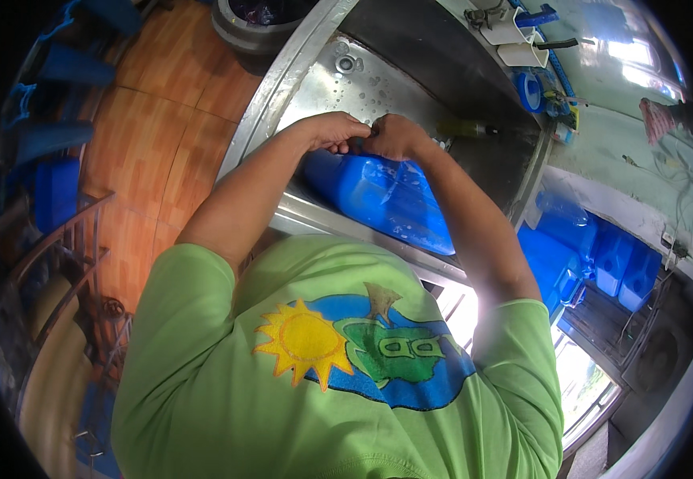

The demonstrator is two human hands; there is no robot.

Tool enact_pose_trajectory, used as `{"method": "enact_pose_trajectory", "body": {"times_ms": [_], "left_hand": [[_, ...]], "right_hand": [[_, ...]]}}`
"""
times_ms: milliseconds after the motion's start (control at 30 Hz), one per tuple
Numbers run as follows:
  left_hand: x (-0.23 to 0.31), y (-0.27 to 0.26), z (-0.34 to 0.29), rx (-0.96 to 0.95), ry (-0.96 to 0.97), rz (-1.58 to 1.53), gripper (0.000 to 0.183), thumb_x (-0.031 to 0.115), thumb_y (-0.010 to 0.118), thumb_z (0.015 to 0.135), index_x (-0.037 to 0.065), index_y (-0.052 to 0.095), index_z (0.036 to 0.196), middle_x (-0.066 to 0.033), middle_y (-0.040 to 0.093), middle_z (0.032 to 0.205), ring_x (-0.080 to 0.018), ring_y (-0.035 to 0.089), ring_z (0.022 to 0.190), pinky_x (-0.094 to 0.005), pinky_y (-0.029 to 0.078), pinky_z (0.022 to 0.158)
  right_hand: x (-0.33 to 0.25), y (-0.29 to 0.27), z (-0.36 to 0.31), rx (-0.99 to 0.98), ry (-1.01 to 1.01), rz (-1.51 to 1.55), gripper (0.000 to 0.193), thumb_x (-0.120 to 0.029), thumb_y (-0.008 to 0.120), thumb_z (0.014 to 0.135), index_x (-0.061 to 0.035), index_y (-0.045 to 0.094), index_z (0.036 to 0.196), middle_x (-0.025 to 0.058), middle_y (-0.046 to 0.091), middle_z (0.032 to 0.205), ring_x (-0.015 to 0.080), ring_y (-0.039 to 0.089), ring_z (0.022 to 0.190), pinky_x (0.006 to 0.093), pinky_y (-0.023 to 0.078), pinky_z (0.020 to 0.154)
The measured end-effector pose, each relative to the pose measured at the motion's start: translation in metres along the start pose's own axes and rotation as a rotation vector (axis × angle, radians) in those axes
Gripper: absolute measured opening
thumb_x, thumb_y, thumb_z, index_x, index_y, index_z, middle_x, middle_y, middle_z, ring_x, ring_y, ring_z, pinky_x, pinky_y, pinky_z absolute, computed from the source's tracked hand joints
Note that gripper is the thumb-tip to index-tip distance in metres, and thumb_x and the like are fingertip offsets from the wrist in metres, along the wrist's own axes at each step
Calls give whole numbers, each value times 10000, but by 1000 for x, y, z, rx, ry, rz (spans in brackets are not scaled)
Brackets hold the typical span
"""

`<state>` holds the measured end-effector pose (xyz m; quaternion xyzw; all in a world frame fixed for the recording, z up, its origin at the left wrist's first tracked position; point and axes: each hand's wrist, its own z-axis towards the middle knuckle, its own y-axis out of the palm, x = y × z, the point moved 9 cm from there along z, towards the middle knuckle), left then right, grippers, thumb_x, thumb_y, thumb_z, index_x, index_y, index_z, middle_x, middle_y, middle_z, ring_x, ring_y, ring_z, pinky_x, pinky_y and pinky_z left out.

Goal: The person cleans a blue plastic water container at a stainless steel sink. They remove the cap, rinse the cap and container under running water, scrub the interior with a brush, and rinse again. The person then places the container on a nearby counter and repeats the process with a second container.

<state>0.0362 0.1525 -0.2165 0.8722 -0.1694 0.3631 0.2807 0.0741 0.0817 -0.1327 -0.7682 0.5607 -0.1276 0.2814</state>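
Note:
A blue plastic water container point(386, 195) lies on its side in a stainless steel sink point(434, 104), with wet patches or suds on its surface. Both of my hands meet at its far edge. My left hand point(334, 130) has its fingers curled in, and my right hand point(394, 137) is closed right beside it, fingertips close together. Something small and dark shows between them, too hidden to name. Beyond the hands, the sink floor is wet around a round drain point(347, 63). A bottle with yellow-green liquid point(462, 128) rests by the sink's right wall.
A dark grey bin point(254, 44) stands on the wood-look floor point(151, 128), left of the sink. More blue containers point(621, 263) stand at the right. White holders point(522, 52) with tools hang on the wall. A metal railing point(59, 239) is at the left.

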Motion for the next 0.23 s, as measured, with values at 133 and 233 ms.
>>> {"method": "enact_pose_trajectory", "body": {"times_ms": [133, 233], "left_hand": [[5, 1, -6, 36, 74, -6, 218, 304, 585, 944, 93, 640, 942, 1, 576, 728, -86, 539, 580, -221, 393, 501], [-2, -5, -13, 12, -104, 1, 287, 385, 646, 897, 101, 647, 936, -3, 574, 731, -137, 592, 639, -289, 456, 539]], "right_hand": [[-8, -9, -19, 380, 21, -155, 488, -486, 694, 793, -55, 766, 1011, 207, 722, 1104, 369, 684, 1046, 473, 522, 937], [-8, -9, -19, 354, 1, -191, 514, -534, 703, 796, -71, 770, 1009, 206, 718, 1132, 381, 683, 1063, 485, 513, 978]]}}
